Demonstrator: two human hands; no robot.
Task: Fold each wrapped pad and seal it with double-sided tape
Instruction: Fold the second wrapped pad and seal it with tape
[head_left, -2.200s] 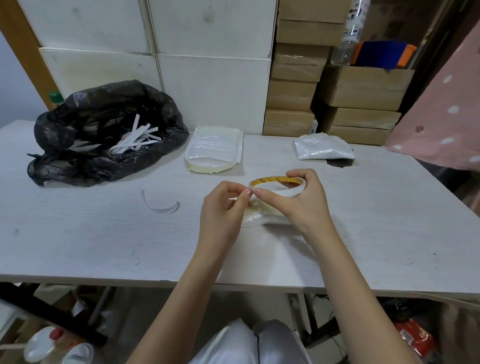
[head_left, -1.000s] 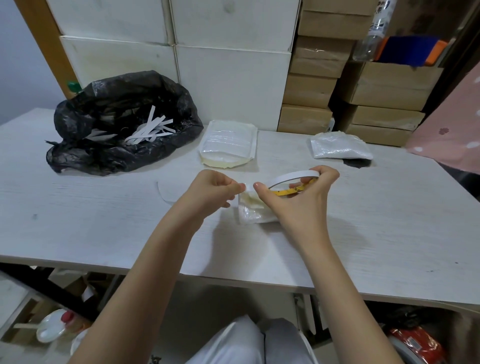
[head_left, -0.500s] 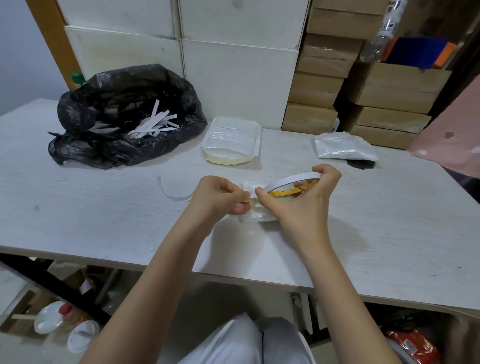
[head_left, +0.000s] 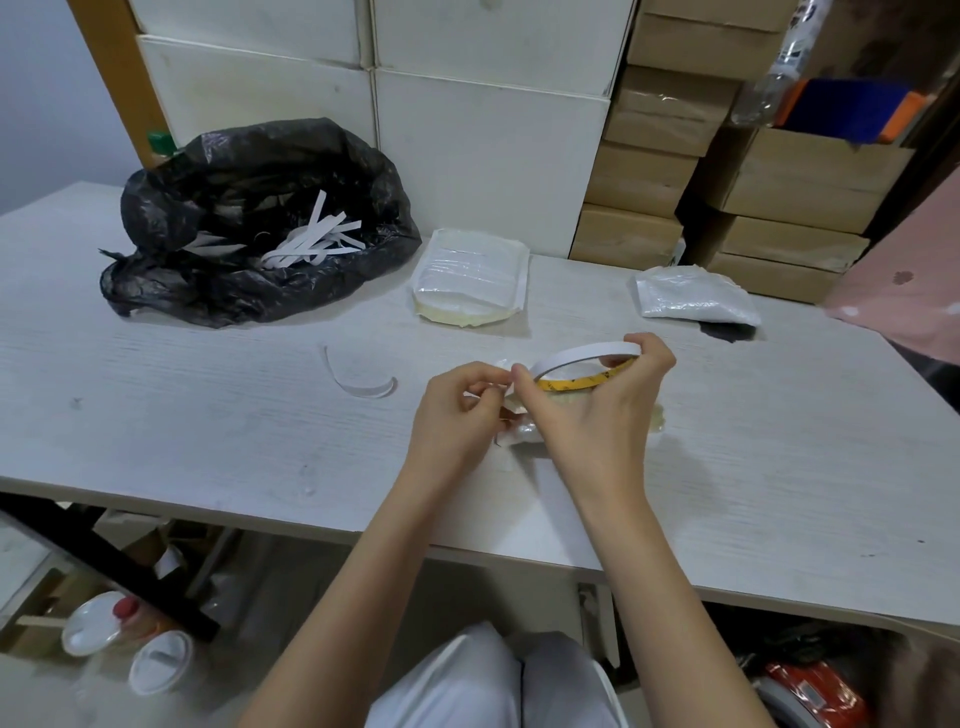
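A: Where are we? Our right hand (head_left: 597, 410) grips the tape roll (head_left: 582, 364) above the pad (head_left: 524, 431) near the table's (head_left: 208, 441) middle, and our left hand (head_left: 457, 410) pinches the tape's loose end, fingers pressed together.

B: So this pad isn't sealed yet, we judge. 1 stack of pads (head_left: 470, 278) waits at the far side, probably unfolded.

A: The packet (head_left: 693, 299) far right may be finished; we cannot tell. Peeled strips (head_left: 311, 241) fill the black bag (head_left: 249, 223).
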